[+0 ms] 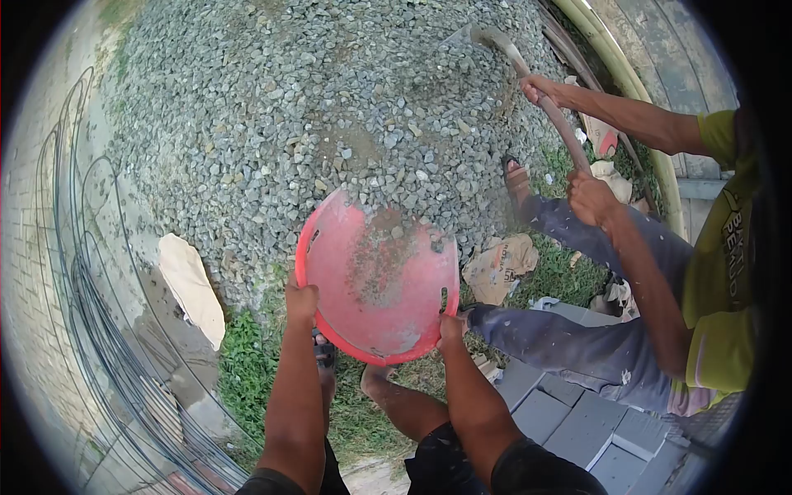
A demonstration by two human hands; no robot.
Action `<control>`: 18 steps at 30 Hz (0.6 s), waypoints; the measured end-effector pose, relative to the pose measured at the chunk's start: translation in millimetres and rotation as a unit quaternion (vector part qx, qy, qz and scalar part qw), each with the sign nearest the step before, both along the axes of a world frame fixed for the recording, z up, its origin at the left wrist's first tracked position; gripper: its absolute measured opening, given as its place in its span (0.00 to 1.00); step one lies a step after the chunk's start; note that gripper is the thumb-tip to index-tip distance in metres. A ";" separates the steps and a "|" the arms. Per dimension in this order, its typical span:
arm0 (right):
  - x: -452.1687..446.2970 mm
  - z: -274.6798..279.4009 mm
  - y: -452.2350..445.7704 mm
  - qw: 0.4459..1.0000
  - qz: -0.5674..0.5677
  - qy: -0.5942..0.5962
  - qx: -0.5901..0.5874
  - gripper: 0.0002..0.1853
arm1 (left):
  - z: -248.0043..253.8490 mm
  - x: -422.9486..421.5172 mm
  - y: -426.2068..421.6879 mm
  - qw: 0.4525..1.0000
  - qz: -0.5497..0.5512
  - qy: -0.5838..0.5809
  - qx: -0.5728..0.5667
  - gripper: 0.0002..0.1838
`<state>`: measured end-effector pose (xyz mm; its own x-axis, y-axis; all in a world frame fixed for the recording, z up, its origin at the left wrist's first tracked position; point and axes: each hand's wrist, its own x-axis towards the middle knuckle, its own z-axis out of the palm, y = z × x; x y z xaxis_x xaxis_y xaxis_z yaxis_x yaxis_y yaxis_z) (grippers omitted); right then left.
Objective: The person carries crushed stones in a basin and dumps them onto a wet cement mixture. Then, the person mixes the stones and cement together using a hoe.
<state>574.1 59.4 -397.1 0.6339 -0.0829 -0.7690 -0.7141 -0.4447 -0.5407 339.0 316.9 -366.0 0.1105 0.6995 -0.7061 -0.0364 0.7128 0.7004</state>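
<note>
A round red basin with some grit on its inner surface lies tilted against the lower edge of a gravel pile. My left hand grips its left rim. On the right rim, near a slot, my right hand is closed round the edge. To the right, another person holds a long-handled tool with both hands. The tool's head rests on the gravel near the top, partly hidden.
Coiled cables or rods run down the left side. A torn paper sheet lies left of the pile, a paper bag right of the basin. Grey blocks are at the lower right, below the other person's leg.
</note>
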 end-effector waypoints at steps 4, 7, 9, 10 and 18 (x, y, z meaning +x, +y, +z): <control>-37.9 21.8 -10.6 0.987 -0.107 0.024 0.116 0.16 | -5.1 1.9 -15.7 0.998 0.030 -0.034 -0.035 0.26; -53.4 14.6 -11.7 0.989 -0.105 0.009 0.105 0.18 | -17.7 -0.9 -20.5 0.996 0.053 -0.059 -0.047 0.26; -57.2 15.9 -11.7 0.992 -0.102 0.006 0.068 0.18 | -20.8 -1.8 -21.3 0.993 0.064 -0.078 -0.067 0.26; -57.4 18.5 -9.1 0.990 -0.111 0.011 0.086 0.19 | -18.5 -2.8 -22.9 0.990 0.077 -0.101 -0.069 0.25; -55.5 17.3 -12.4 0.986 -0.097 0.021 0.133 0.23 | -16.7 -3.0 -27.7 0.978 0.114 -0.158 -0.073 0.19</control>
